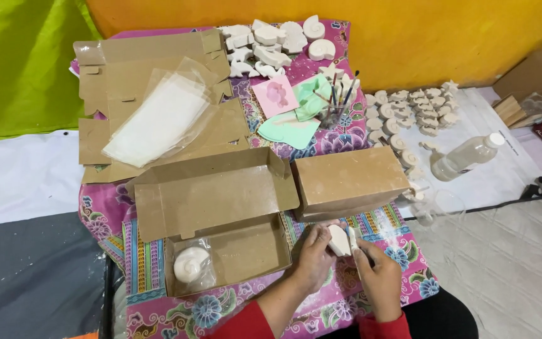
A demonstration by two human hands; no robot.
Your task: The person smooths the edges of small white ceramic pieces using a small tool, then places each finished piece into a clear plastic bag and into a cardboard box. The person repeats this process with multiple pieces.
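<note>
My left hand (pixel 312 257) and my right hand (pixel 379 276) meet over the near edge of a low table, both closed around a small white plaster piece (pixel 339 240) held between them. The piece looks partly wrapped in clear plastic, though that is hard to make out. Left of my hands an open cardboard box (pixel 221 207) lies with its lid up; a white plaster shell in a clear bag (pixel 191 263) sits in its left end. A closed cardboard box (pixel 349 182) stands just beyond my hands.
A pink patterned cloth (pixel 158 314) covers the table. Flat cardboard blanks (pixel 120 63) and clear bags (pixel 158 119) lie at back left. Several white plaster figures (pixel 271 41) and a brush jar (pixel 337 107) stand behind. More figures (pixel 409 110) and a clear bottle (pixel 465 157) lie on the floor to the right.
</note>
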